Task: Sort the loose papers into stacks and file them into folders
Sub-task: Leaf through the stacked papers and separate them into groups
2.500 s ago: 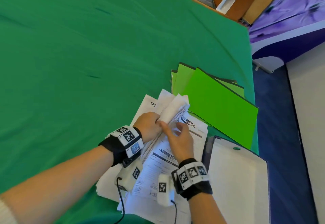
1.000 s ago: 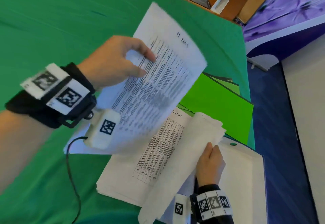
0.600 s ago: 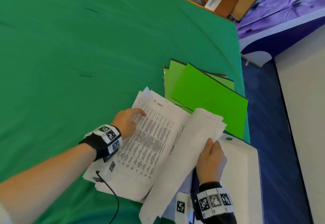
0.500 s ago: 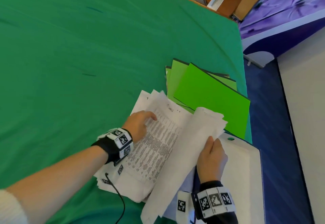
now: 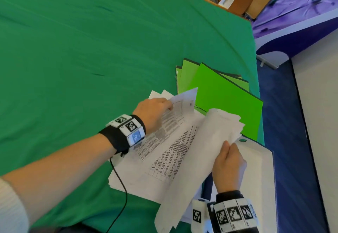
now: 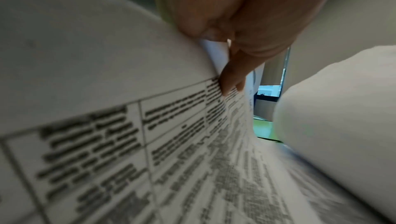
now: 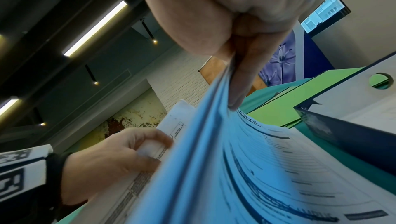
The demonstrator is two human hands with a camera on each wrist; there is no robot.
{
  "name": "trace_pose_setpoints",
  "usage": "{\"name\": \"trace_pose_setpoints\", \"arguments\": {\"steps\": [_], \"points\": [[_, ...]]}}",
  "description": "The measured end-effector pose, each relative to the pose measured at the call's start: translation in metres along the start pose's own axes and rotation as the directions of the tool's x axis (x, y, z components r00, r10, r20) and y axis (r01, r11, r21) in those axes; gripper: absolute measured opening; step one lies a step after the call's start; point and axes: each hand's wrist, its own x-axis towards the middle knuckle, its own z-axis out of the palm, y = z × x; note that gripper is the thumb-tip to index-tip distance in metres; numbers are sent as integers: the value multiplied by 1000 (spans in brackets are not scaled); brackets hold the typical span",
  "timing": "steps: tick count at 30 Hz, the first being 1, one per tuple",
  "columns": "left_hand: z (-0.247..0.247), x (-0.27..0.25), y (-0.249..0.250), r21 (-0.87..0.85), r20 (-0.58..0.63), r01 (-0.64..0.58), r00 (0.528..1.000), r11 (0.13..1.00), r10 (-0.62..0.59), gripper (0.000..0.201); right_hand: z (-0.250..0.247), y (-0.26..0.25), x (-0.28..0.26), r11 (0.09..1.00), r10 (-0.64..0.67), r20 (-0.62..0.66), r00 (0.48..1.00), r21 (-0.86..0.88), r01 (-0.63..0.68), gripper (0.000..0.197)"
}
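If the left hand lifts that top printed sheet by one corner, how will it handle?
Probably floppy: the top sheet already curls where the left hand pinches its corner. Likely very light. It may drag neighbouring pages of the paper stack askew.

The left hand (image 5: 153, 111) reaches forward with its forearm stretched across the tabletop (image 5: 91, 50), fingers curled and thumb pinching a sheet's far corner (image 5: 180, 103) — that grip sits ahead and to the left of the right one. The right hand (image 5: 228, 167) is nearer the body, wrist bent, fingers straight along the back of the lifted bundle (image 5: 201, 152), thumb underneath — clamping it.
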Motion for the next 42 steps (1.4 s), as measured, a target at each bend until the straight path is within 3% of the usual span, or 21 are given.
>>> {"name": "trace_pose_setpoints", "arguments": {"steps": [3, 8, 10, 14, 17, 19, 22, 25, 26, 27, 29, 30, 31, 32, 34, 37, 39, 42], "points": [[27, -14, 14, -206, 66, 120, 992, 971, -108, 55, 3, -9, 0, 1000, -2, 12, 1000, -8, 2, 32], [62, -11, 8, -518, 181, 331, 944, 789, -278, 49, 20, -29, 7, 999, 10, 73, 997, -47, -7, 29], [67, -13, 6, -594, 200, 332, 943, 733, -265, 53, 36, -34, 11, 995, 66, 138, 988, -86, -54, 32], [61, -27, 7, -764, 130, 279, 950, 581, -285, 62, 73, -43, 12, 985, 144, 255, 956, -127, -115, 34], [49, -32, 15, -724, 183, 280, 959, 631, -215, 50, 83, -54, 7, 987, 158, 303, 940, -61, -146, 45], [40, -29, 19, -724, 255, 296, 954, 623, -158, 67, 82, -59, 3, 988, 140, 381, 914, 3, -152, 62], [32, -21, 22, -795, 434, 440, 893, 418, -116, 86, 79, -59, -2, 984, 156, 457, 876, 8, -180, 78], [34, -14, 18, -794, 567, 566, 821, 220, -65, 98, 80, -53, -3, 986, 153, 458, 876, -5, -169, 66], [33, -13, 16, -790, 569, 570, 819, 226, -74, 94, 81, -51, -3, 988, 147, 455, 878, -19, -155, 61], [33, -10, 13, -780, 535, 542, 837, 313, -116, 86, 80, -51, -3, 989, 144, 452, 880, -25, -148, 59], [41, 3, -2, -595, 336, 413, 907, 690, -253, 69, 77, -50, -2, 987, 155, 434, 888, -26, -159, 66], [43, 10, -12, -443, 215, 372, 927, 816, -306, 61, 75, -49, -2, 986, 158, 419, 894, -27, -162, 74], [46, 17, -21, -332, 144, 376, 927, 865, -347, 56, 73, -48, -2, 988, 148, 406, 902, -32, -148, 81], [49, 23, -29, -252, 130, 402, 916, 880, -381, 52, 71, -46, -4, 993, 115, 398, 910, -34, -111, 86], [54, 29, -38, -124, 218, 451, 881, 884, -419, 48, 68, -41, -7, 1000, 16, 413, 911, -25, -6, 87], [60, 28, -39, -93, 323, 504, 831, 859, -453, 46, 71, -33, -9, 998, -42, 465, 884, -23, 59, 61], [59, 20, -36, -193, 290, 558, 818, 807, -496, 52, 74, -28, -6, 997, -17, 464, 886, -63, 52, 39], [47, 2, -23, -547, 234, 520, 847, 656, -477, 51, 73, -29, -3, 999, 34, 490, 871, -33, -21, 25]]}}
